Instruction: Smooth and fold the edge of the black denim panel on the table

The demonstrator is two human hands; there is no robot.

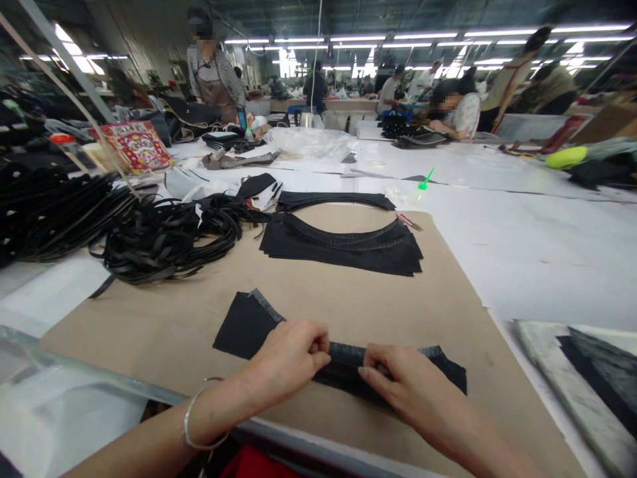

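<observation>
A curved black fabric piece [245, 326] lies across the brown sheet near the table's front edge, with a greyish strip along its upper edge. My left hand [297, 345], a bangle at its wrist, pinches that edge left of the middle. On the right of the middle, my right hand [393, 372] pinches the same edge with thumb and curled fingers. Between the two hands the edge looks folded over. Beyond them rests a stack of black fabric pieces [343, 255] with stitched curved edges, and behind it another black stack [333, 199].
Small red-handled snips [409, 222] lie by the stack. At left are a heap of black straps [169, 239] and piled black pieces [44, 212]. A green-tipped bottle [424, 182] stands farther back. Dark fabric [602, 378] lies on a board at right. Several people work beyond.
</observation>
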